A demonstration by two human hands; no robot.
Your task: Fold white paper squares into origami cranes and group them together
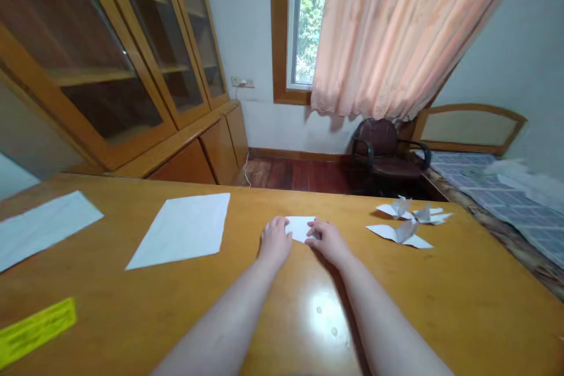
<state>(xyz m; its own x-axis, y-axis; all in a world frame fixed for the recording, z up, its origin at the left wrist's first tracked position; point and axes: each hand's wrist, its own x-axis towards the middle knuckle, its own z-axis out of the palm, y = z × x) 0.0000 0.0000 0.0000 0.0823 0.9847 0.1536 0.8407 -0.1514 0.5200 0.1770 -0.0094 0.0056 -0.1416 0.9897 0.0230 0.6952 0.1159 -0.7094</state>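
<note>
A small white piece of folded paper (300, 228) lies flat on the wooden table in front of me. At its left edge, my left hand (276, 239) presses it down with curled fingers. My right hand (326, 239) grips the opposite edge, its thumb and bent fingers on the paper. The fingers partly hide both sides, and I cannot make out the folds. Off to the right stand several folded paper cranes (403, 232) with spread wings.
A white sheet (185, 229) lies left of my hands, with another sheet (48, 226) farther left. Near the front left is a yellow label (39, 329). Beyond the table (211, 294) are a glass-doored cabinet (170, 123), an armchair (381, 147) and a bed (484, 182).
</note>
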